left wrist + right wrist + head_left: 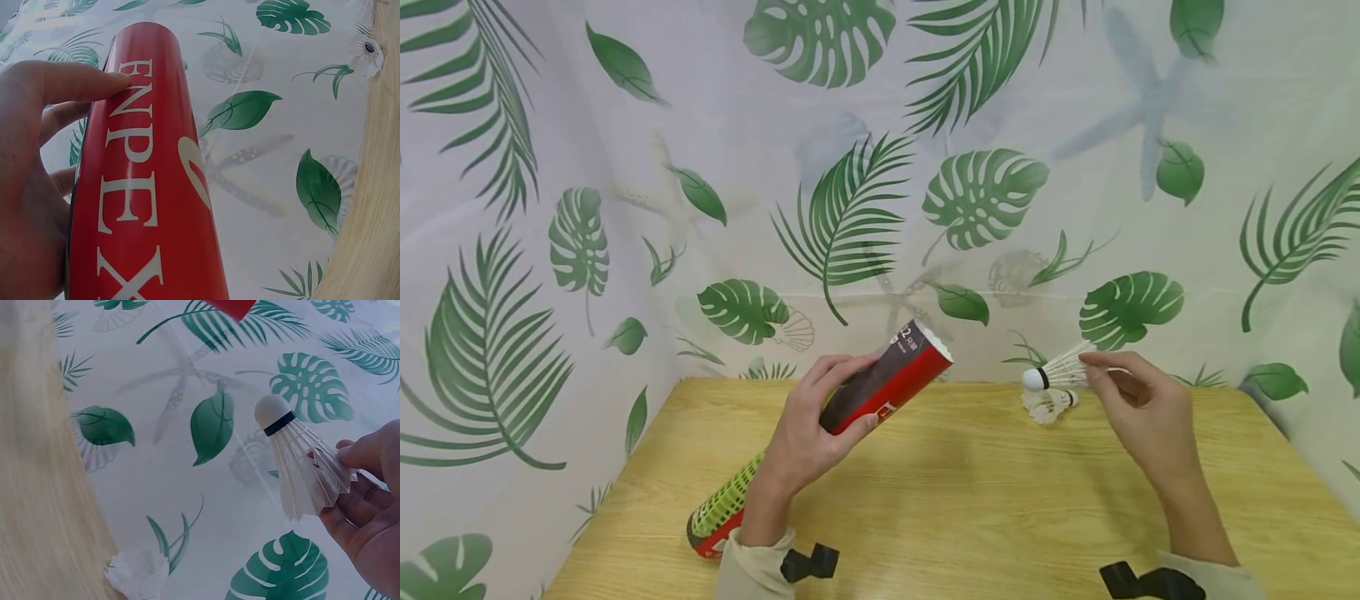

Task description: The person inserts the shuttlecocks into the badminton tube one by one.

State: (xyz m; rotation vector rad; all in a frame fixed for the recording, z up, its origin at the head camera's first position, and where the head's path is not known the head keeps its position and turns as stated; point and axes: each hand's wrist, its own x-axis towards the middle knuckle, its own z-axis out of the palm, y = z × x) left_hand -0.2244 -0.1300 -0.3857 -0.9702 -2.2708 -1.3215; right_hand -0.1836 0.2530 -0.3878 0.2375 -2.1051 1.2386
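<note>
My left hand grips a red and black shuttlecock tube, with the thumb along one side and the fingers round the other. The tube slants, its upper end to the right; a pale, uneven edge shows there. A yellow-green lattice pattern marks its lower part, partly behind the wrist. Large white letters run down the red side in the left wrist view. By its feathers, my right hand pinches a white shuttlecock, its cork pointing left toward the tube. Just below, another shuttlecock lies on the table.
The wooden table spans the front. Behind it and at both sides hangs a white cloth printed with green leaves. Each wrist wears a black strap mount.
</note>
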